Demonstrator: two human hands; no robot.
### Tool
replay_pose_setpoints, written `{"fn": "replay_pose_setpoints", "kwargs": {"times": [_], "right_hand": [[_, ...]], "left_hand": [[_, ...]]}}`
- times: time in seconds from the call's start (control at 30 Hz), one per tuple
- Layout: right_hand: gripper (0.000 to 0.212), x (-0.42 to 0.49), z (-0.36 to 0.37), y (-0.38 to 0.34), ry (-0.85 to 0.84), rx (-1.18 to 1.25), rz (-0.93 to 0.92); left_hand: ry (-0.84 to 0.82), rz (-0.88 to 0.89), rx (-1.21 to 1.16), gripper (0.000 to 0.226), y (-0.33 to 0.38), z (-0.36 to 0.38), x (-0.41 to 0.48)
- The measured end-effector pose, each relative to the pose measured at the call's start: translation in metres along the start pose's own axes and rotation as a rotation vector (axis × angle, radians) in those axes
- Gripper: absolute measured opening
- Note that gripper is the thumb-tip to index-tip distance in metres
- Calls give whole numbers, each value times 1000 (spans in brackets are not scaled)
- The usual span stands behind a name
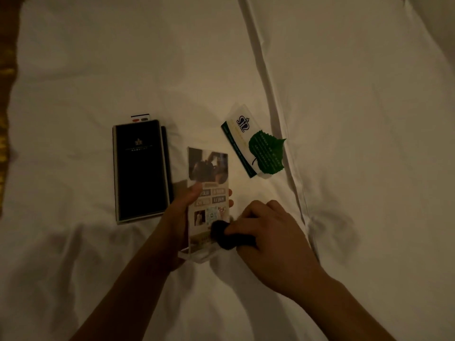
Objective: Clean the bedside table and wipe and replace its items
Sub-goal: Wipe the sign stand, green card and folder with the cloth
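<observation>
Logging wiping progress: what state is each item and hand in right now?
Acrylic sign stand: held, cloth against its lower part.
Dark cloth: bunched, pressed on the stand.
Left hand: grips the stand.
Right hand: holds the cloth.
Black folder: closed, flat on the sheet.
Leaf card: flat on the sheet.

The frame is filled by a creased white cloth bed sheet, dimly and warmly lit. A long raised fold is seen from top centre towards lower right, and a golden patterned strip is glimpsed at the left edge.
</observation>
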State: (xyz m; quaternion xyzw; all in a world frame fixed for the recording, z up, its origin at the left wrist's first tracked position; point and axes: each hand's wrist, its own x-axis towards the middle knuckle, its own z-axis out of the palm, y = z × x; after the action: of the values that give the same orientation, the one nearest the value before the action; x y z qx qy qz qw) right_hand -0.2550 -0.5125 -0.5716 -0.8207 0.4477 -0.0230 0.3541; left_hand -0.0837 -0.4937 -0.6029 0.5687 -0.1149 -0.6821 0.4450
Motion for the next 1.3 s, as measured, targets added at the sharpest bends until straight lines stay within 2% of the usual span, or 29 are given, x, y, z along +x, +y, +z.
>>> {"fn": "replay_pose_setpoints", "kwargs": {"times": [0.13, 0.23, 0.3, 0.37, 0.47, 0.57, 0.6, 0.67, 0.77, 0.83, 0.93, 1.0, 1.1, 1.17, 1.3], "right_hand": [[38, -9, -1, -14, 41, 138, -92], [35, -14, 7, 1, 161, 161, 83], [35, -18, 15, 12, 223, 279, 224], [30, -23, 20, 8, 330, 406, 276], [38, -27, 34, -18, 488, 373, 152], [42, -25, 49, -26, 547, 281, 28], [44, -21, 51, -22, 576, 247, 26], [44, -11, 50, -12, 637, 276, 134], [40, -1, 48, -5, 627, 494, 326], [40, -2, 48, -13, 613, 492, 281], [41, -6, 49, -23, 591, 360, 96], [42, -2, 46, -14, 600, 377, 143], [31, 5, 39, 5, 618, 611, 339], [27, 3, 37, 10, 572, 732, 381], [28, 1, 22, 21, 445, 1107, 391]], "left_hand": [[121, -23, -148, 61, -1, 5, 9], [202, 23, -272, 56, 1, 3, 10], [218, 50, -335, 56, 2, 5, 11], [230, 65, -396, 55, 5, 11, 12], [271, 80, -538, 50, 6, 21, 17], [263, 58, -614, 53, 1, 28, 20], [260, 43, -633, 53, -1, 29, 21], [257, 44, -658, 50, -4, 28, 20], [284, 81, -632, 47, -4, 22, 19], [283, 83, -640, 48, -5, 22, 19], [277, 41, -657, 47, -5, 25, 22], [255, 34, -620, 45, -5, 24, 22], [236, 67, -618, 46, -12, 16, 14], [220, 98, -592, 44, -15, 8, 9], [82, 67, -288, 31, -2, -3, 12]]}}
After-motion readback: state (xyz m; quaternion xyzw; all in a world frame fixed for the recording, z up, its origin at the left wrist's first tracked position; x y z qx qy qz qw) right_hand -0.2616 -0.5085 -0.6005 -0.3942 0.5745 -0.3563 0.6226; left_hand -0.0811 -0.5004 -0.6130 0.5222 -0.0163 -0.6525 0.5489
